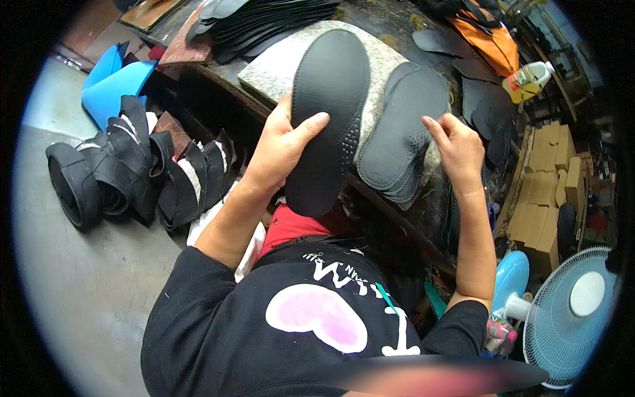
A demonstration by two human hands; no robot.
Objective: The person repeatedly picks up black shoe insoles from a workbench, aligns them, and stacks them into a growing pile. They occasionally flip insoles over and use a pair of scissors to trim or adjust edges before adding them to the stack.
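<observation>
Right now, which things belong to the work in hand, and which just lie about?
In hand: left hand holding black insole; right hand at the insole stack on the stone slab.
Lying about: shoe uppers, fan, bottle, cardboard boxes.

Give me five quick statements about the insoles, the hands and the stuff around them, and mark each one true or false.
1. The left hand holds a black insole. True.
2. The right hand holds a pair of scissors. False: its fingers pinch at the stack of insoles.
3. The stack lies on a stone slab. True.
4. The fan is at the person's left. False: lower right.
5. Black shoe uppers lie on the floor at left. True.
</observation>
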